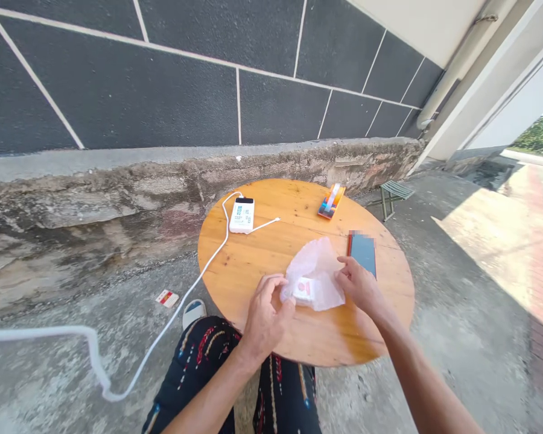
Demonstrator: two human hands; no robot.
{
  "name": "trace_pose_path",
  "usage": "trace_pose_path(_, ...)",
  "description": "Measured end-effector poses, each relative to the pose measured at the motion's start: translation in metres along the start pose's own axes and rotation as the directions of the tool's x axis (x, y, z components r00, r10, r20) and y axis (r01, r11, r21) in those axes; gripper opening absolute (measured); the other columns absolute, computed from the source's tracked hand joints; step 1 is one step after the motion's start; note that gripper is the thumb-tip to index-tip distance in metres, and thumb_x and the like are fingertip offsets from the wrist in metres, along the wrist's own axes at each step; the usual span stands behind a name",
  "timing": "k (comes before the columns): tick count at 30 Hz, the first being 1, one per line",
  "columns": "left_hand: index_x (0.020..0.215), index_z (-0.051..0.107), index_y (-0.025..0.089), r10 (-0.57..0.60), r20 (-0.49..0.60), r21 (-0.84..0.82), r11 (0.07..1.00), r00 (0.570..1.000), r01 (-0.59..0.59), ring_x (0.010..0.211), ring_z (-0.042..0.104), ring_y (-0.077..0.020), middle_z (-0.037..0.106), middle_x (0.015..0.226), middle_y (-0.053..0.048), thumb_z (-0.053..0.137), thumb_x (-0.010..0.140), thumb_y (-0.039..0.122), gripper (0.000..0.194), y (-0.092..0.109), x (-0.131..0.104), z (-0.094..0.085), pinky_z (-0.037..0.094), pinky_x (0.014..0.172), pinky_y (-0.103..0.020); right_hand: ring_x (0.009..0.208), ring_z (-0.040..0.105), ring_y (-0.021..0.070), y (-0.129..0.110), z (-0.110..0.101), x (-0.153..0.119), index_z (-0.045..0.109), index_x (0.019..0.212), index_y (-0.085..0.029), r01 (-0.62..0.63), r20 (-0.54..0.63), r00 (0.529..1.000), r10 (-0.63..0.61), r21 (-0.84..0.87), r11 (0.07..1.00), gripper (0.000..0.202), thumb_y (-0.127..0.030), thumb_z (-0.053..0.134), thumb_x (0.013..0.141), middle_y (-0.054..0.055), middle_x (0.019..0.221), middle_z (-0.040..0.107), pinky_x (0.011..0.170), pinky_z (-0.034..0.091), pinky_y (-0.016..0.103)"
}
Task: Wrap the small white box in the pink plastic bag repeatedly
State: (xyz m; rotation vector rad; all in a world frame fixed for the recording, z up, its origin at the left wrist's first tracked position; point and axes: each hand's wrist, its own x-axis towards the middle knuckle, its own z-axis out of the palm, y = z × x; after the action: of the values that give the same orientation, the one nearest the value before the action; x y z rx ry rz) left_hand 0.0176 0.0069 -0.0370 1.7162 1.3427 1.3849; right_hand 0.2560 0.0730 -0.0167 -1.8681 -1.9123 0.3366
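Bare forearms, bare hands (pixel 271 313); black trousers (pixel 194 367) with red-and-white pattern.

Round table (pixel 262 259), centre frame: varnished wood, smooth, slight sheen, grain visible. Bag (pixel 319 271) pinched by left hand (pixel 265 316) and right hand (pixel 359 283): thin translucent plastic, crinkled, faintly glossy. Phone (pixel 363 253), right of bag: dark glass, glossy. Power bank (pixel 242 215), upper left of table: white hard plastic, smooth. Cable (pixel 172 325): white rubbery plastic, matt. Wall (pixel 117 90), top: dark, rough, grainy panels. Ledge (pixel 117 193) below it: weathered concrete, rough. Trousers (pixel 199 367), bottom: patterned cloth.
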Motion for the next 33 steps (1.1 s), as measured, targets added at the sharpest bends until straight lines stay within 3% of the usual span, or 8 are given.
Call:
trace_pose_path(3,0.107,0.056,0.018,-0.009,0.012,0.062,0.998,1.0,0.008,0.103,0.058,-0.0213,0.062,0.107,-0.008,0.057,0.078,0.025,0.03,0.014,0.021,-0.01,0.045,0.091,-0.036,0.08,0.064,0.021,0.007,-0.002,-0.003,0.051,0.118,-0.016,0.032,-0.056,0.998,-0.023,0.16,0.987,0.038,-0.032,0.049,0.083,0.007,0.09,0.069,0.069,0.046,0.033)
trace_pose_path(6,0.087,0.062,0.02,-0.03,0.149,0.233,0.973,0.988,-0.006,0.093,0.061,-0.0194,0.067,0.094,-0.004,0.053,0.079,0.025,0.014,0.031,0.056,-0.008,0.046,0.085,-0.032,0.079,0.065,0.0209,-0.005,-0.006,0.004,0.054,0.117,-0.016,0.045,-0.081,0.996,-0.026,0.233,0.972,0.043,-0.042,0.053,0.083,0.008,0.093,0.069,0.07,0.047,0.033)
trace_pose_path(10,0.08,0.064,0.021,-0.12,0.43,0.558,0.814,0.895,-0.159,0.081,0.062,-0.0238,0.068,0.085,-0.005,0.063,0.068,0.041,0.023,0.046,0.098,0.016,0.045,0.069,-0.031,0.076,0.065,0.0199,-0.027,-0.006,0.022,0.06,0.105,-0.017,0.023,-0.045,0.999,-0.016,0.155,0.988,0.041,-0.05,0.056,0.08,0.007,0.091,0.07,0.068,0.045,0.03)
trace_pose_path(14,0.074,0.064,0.019,-0.167,0.533,0.678,0.671,0.829,-0.301,0.077,0.063,-0.0241,0.068,0.08,-0.008,0.059,0.067,0.024,0.01,0.042,0.115,0.033,0.04,0.062,-0.028,0.078,0.064,0.0217,-0.035,0.001,0.032,0.064,0.079,-0.019,-0.025,-0.022,0.999,0.024,-0.017,1.0,0.02,-0.036,0.052,0.081,0.007,0.085,0.07,0.063,0.039,0.028)
trace_pose_path(17,0.068,0.062,0.019,-0.148,0.447,0.696,0.677,0.882,-0.239,0.072,0.061,-0.0206,0.067,0.075,-0.006,0.051,0.069,0.017,0.012,0.03,0.115,0.029,0.037,0.059,-0.026,0.075,0.063,0.0208,-0.027,0.005,0.031,0.064,0.077,-0.02,-0.051,-0.029,0.998,0.051,-0.015,0.999,0.02,-0.028,0.047,0.082,0.006,0.08,0.07,0.06,0.037,0.027)
trace_pose_path(20,0.065,0.059,0.02,-0.18,0.271,0.658,0.751,0.946,-0.046,0.064,0.056,-0.0169,0.063,0.067,-0.002,0.048,0.072,0.022,0.014,0.016,0.112,0.014,0.032,0.055,-0.025,0.071,0.062,0.0198,-0.017,0.007,0.029,0.063,0.076,-0.02,-0.091,-0.03,0.995,0.092,0.027,0.995,0.021,-0.027,0.045,0.082,0.006,0.075,0.069,0.059,0.036,0.026)
trace_pose_path(25,0.061,0.054,0.019,-0.27,0.092,0.645,0.75,0.958,0.149,0.061,0.053,-0.0154,0.06,0.062,0.0,0.048,0.073,0.025,0.015,-0.005,0.106,-0.012,0.028,0.054,-0.025,0.066,0.059,0.0189,-0.011,0.01,0.026,0.063,0.076,-0.019,-0.083,-0.051,0.995,0.085,0.045,0.996,0.023,-0.031,0.044,0.083,0.004,0.069,0.066,0.058,0.036,0.027)
trace_pose_path(33,0.097,0.06,0.021,-0.232,0.042,0.501,0.847,0.972,0.18,0.079,0.061,-0.019,0.068,0.086,-0.002,0.053,0.079,0.032,0.022,-0.012,0.09,-0.025,0.04,0.065,-0.028,0.091,0.06,0.0208,-0.033,-0.011,-0.008,0.062,0.105,-0.018,0.292,-0.274,0.929,-0.249,0.126,0.948,0.029,-0.035,0.043,0.091,0.008,0.103,0.066,0.08,0.044,0.034)
